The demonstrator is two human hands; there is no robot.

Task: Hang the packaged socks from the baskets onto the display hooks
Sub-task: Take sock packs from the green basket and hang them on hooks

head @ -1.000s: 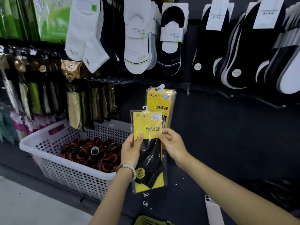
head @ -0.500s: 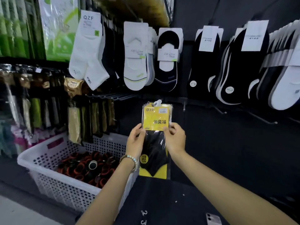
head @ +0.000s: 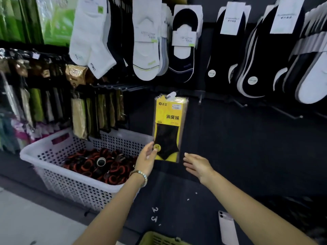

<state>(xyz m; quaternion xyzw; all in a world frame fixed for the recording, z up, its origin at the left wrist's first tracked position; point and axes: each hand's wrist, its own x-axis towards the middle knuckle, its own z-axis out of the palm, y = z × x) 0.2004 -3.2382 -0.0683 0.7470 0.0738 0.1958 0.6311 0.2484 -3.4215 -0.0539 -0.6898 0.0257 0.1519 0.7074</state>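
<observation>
Yellow/black sock pack (head: 169,128), white perforated basket (head: 74,184), red-black rolls (head: 99,165).

Sock pack (head: 169,128) hangs right of white basket (head: 70,184)

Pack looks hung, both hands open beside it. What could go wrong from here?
1. The left hand is at the lower corner of the yellow sock pack; a snag might swing it or unseat its white hanger tab.
2. The right hand is apart from the pack, so nothing would catch a slip.
3. A phone lies near the right forearm and could get knocked.
</observation>
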